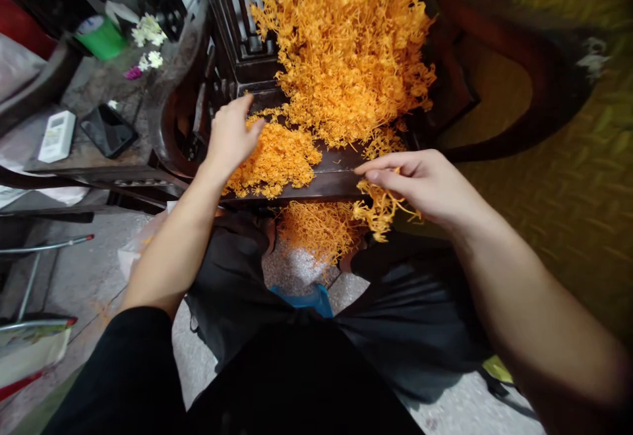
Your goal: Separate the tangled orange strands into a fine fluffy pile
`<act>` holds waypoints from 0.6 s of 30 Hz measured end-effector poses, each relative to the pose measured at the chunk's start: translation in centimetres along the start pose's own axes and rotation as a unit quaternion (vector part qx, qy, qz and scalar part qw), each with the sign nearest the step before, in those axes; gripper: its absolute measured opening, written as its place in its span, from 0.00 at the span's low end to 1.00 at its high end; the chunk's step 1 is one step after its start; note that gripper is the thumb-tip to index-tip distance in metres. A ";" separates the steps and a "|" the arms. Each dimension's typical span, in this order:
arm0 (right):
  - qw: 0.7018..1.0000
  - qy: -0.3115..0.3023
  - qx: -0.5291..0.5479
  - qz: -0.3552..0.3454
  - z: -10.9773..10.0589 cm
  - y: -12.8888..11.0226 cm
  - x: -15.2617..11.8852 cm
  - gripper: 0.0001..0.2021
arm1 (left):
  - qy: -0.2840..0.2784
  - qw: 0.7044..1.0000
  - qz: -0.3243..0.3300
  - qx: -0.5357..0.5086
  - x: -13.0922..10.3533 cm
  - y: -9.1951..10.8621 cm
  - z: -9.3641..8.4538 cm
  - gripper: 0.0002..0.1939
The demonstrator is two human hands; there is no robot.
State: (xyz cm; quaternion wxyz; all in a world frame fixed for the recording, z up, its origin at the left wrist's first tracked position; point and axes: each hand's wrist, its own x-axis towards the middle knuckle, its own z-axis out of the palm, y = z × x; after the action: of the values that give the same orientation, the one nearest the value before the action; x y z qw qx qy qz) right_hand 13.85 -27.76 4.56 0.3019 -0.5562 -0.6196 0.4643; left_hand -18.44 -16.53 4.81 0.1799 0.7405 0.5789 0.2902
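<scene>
A tall heap of orange, stringy strands with curly branched tips (353, 59), resembling cordyceps fungus, stands at the back of a dark wooden chair seat (339, 184). In front of it, to the left, lies a smaller, flatter pile of short orange tips (284, 161). My left hand (232, 132) is over the left edge of this small pile, thumb and fingers apart, with nothing seen in it. At the seat's front right, my right hand (415, 181) pinches thumb to forefinger. A small bunch of orange strands (380, 211) hangs from it below the fingers.
Thin orange stems (321, 227) lie beneath the seat's front edge, above a blue object (306, 300). On a side table at left are a phone (109, 130), a white remote (57, 136), green tape (101, 36) and flowers (148, 31). A curved armrest (539, 92) bounds the right.
</scene>
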 end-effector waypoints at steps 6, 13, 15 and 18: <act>0.972 0.023 0.229 -0.050 2.6 -1.6 0.0 0.14 | -0.225 0.927 0.132 -0.269 -6.3 9.7 2.3 0.27; 0.979 -0.016 0.201 -0.035 3.0 -1.5 0.2 0.14 | -0.239 0.926 0.048 -0.289 -5.2 8.4 2.3 0.12; 0.990 -0.020 0.135 -0.032 2.6 -1.8 -0.1 0.16 | -0.226 0.935 0.076 -0.262 -4.6 7.7 1.2 0.09; 0.997 -0.044 0.040 -0.043 2.3 -2.1 -0.4 0.21 | -0.232 0.937 0.101 -0.241 -4.5 7.5 0.3 0.07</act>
State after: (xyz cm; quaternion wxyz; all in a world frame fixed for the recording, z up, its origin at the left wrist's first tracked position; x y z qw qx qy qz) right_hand 11.02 -28.56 5.61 0.3165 -0.4957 -0.6364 0.4992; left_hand -13.35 -22.85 8.03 0.4520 0.7762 0.3563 0.2573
